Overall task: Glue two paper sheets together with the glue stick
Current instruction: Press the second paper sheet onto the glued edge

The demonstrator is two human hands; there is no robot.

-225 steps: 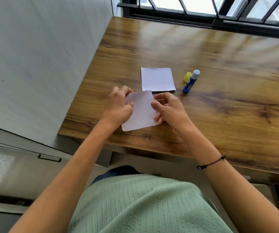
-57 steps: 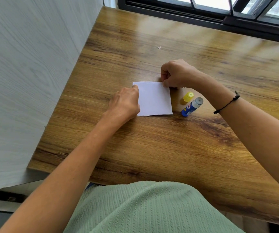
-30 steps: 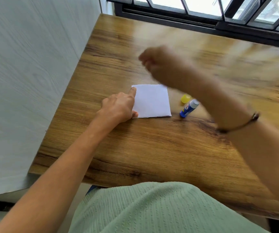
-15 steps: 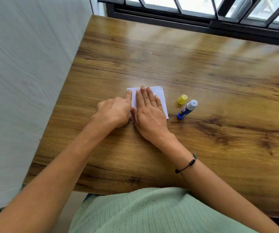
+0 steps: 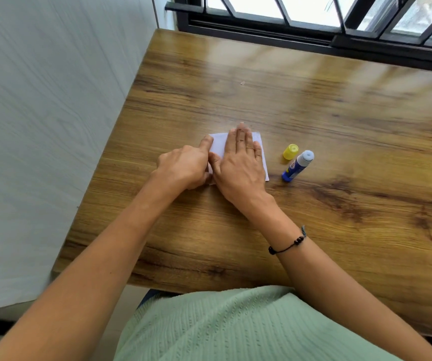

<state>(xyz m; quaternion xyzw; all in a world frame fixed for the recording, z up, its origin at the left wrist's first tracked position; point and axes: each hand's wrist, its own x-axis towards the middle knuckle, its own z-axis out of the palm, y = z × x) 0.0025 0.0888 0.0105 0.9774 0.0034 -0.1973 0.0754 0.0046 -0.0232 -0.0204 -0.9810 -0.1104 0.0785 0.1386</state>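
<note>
Both hands meet over the white paper sheets (image 5: 219, 145), which lie flat on the wooden table (image 5: 340, 126). Only one white square shows, so whether two sheets are stacked cannot be told. The right hand (image 5: 241, 162) lies palm-down on top of the paper, its fingers straight and held close together, pressing flat; the fingertips reach the paper's far edge, and most of the paper is hidden beneath the palm. A strip of paper shows to the right of this hand, and another strip shows to its left, between the two hands. The left hand (image 5: 186, 168) sits just beside the right one, touching it at the thumb side. Its index finger is stretched out and its tip presses on the paper's far left corner, while the other fingers are curled under; whether they pinch the paper's near edge cannot be told.

To the right of the right hand, apart from the paper, the glue stick (image 5: 297, 165) lies on its side, uncapped, its blue body pointing toward the person and its pale tip away. Its yellow cap (image 5: 290, 151) rests just beside the tip, on the side nearer the hand. A black cord bracelet (image 5: 288, 244) circles the right wrist.
</note>
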